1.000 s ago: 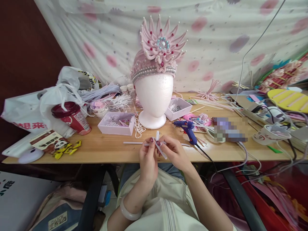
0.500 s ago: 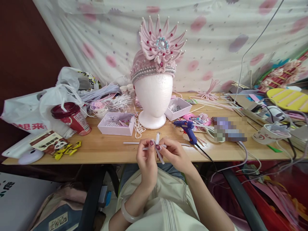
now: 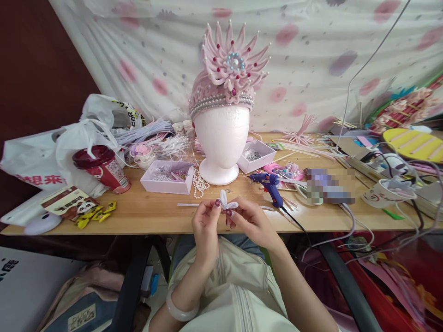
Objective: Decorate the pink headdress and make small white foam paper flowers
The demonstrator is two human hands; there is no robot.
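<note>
The looped strip (image 3: 224, 203) is white, the headdress (image 3: 221, 85) pink, the curtain (image 3: 308, 60) white with pink spots.

My wooden desk (image 3: 138, 212) is light brown. Behind the desk hangs a white curtain (image 3: 294, 69) with pink and purple spots. A dark brown panel (image 3: 31, 55) stands by the desk's left end. Below the desk are my black chair (image 3: 130, 286) and a bit of pale floor (image 3: 154, 303).
</note>
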